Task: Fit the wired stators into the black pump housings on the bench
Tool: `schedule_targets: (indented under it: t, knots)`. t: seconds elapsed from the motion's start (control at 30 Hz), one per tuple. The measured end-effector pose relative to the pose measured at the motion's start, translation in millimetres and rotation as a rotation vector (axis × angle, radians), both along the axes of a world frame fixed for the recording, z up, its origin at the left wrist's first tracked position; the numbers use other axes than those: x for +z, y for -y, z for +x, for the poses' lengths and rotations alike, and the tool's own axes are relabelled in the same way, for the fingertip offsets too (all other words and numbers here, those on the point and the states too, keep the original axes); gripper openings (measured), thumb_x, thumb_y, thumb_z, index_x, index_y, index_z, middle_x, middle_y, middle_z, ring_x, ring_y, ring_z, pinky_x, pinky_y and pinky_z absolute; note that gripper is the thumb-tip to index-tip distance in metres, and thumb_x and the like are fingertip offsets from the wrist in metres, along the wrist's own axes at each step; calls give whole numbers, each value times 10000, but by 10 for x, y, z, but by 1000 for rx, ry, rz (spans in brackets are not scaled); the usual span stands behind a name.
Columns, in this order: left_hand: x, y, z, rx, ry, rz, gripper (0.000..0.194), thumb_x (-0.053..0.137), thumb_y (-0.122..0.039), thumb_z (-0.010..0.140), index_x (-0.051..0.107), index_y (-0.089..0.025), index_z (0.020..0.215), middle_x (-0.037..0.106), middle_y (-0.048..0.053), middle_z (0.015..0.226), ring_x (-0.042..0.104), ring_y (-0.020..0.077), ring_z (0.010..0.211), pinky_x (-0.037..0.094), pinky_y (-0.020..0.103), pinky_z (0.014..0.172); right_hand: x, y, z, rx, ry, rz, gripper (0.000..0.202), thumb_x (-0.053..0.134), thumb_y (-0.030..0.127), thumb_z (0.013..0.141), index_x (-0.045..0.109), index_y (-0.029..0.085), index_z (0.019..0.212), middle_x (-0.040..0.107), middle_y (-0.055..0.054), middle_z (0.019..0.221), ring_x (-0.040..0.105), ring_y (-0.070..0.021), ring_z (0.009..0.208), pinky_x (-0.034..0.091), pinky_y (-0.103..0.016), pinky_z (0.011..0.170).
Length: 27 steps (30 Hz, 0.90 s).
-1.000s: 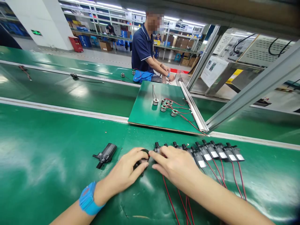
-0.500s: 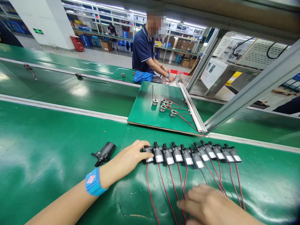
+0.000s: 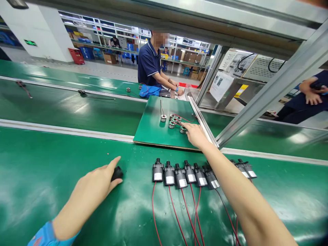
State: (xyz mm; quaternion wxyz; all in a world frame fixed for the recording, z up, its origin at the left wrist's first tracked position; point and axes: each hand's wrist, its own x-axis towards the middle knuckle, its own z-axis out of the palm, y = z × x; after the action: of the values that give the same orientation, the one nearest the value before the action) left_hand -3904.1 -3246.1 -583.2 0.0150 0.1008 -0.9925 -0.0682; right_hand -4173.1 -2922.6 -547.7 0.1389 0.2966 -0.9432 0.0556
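Note:
My left hand (image 3: 96,189) is wrapped round a black pump housing (image 3: 117,173) on the green bench, thumb and fingers on either side of its end; most of the housing is hidden behind the hand. My right hand (image 3: 195,135) reaches over the raised green board with its fingers stretched out. Its fingertips are at a small round motor part (image 3: 182,130); whether they touch it I cannot tell. More such parts (image 3: 172,124) lie in a cluster with red wires, and one motor part (image 3: 163,118) stands apart to the left, its wires pointing up.
Several black pumps (image 3: 158,171) with white labels and red wires lie in a row, partly behind my right forearm. A metal post (image 3: 256,102) slants up at right. Past the raised board (image 3: 151,131), a co-worker (image 3: 148,63) works beside a blue cloth (image 3: 150,91).
My left hand has left the end pump of the row and moved left onto the separate black housing. My right hand has moved from above the wires up to the motor parts.

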Motion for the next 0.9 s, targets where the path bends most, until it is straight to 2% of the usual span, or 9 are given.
schedule_targets:
  t: [0.13, 0.23, 0.37, 0.43, 0.5, 0.6, 0.73, 0.83, 0.9]
  knots:
    - [58, -179, -140, -23, -143, 814, 535, 736, -549, 785, 630, -226, 1198, 734, 102, 1176, 684, 323, 1116, 573, 428, 921, -47, 55, -56, 5, 14, 29, 488, 492, 102, 933, 564, 197, 1406, 630, -127, 1296, 622, -283, 1121, 479, -410, 974]
    - [71, -342, -173, -47, -112, 1368, 565, 722, -550, 810, 619, -211, 1250, 700, 116, 1227, 665, 296, 1126, 581, 403, 908, -44, 21, 29, 8, 22, 30, 452, 479, 138, 958, 556, 174, 1402, 594, -138, 1275, 666, -235, 997, 529, -342, 857]
    - [-23, -523, -132, -59, -45, 1799, 777, 711, -707, 745, 588, -218, 1336, 626, 157, 1289, 600, 339, 1202, 584, 421, 882, 61, 45, 295, 59, 33, 5, 376, 526, 190, 978, 590, 179, 1348, 617, -115, 1209, 679, -215, 959, 546, -338, 857]
    - [-92, -587, -115, -88, -53, 1821, 897, 815, -712, 614, 559, -251, 1340, 590, 134, 1252, 583, 321, 1174, 589, 364, 780, 151, 105, 503, 109, 45, -33, 345, 590, 258, 972, 613, 195, 1311, 643, -98, 1174, 685, -219, 947, 555, -351, 853]
    - [-154, -625, -109, -114, -57, 1771, 926, 905, -619, 549, 507, -285, 1315, 599, 67, 1118, 608, 229, 991, 536, 281, 670, 254, 180, 751, 186, 67, -99, 343, 650, 335, 952, 635, 220, 1274, 665, -74, 1139, 691, -211, 927, 558, -344, 844]
    - [-213, -636, -104, -146, -31, 1621, 689, 920, -461, 627, 475, -259, 1112, 640, -8, 968, 570, 127, 801, 458, 244, 683, 392, 285, 1140, 347, 116, -229, 379, 701, 422, 913, 656, 227, 1234, 682, -57, 1082, 688, -186, 915, 552, -307, 833]
    - [-231, -620, -81, -175, -42, 1359, 485, 883, -413, 685, 517, -204, 925, 666, 2, 969, 577, 149, 838, 448, 276, 751, 472, 397, 1558, 546, 187, -318, 440, 703, 500, 887, 666, 202, 1209, 697, -55, 1029, 674, -162, 895, 540, -270, 798]
    - [-225, -635, -65, -227, -81, 1208, 420, 878, -419, 689, 623, -195, 936, 654, -17, 874, 577, 168, 815, 450, 279, 728, 443, 493, 1748, 603, 231, -251, 455, 709, 519, 874, 667, 208, 1204, 704, -44, 1013, 674, -167, 874, 521, -263, 735]
    - [-218, -655, -59, -285, -136, 1128, 399, 862, -420, 717, 682, -212, 1007, 688, 8, 957, 611, 203, 902, 478, 313, 809, 398, 562, 1821, 600, 238, -152, 446, 714, 518, 871, 674, 214, 1195, 703, -35, 983, 676, -179, 871, 505, -269, 701]
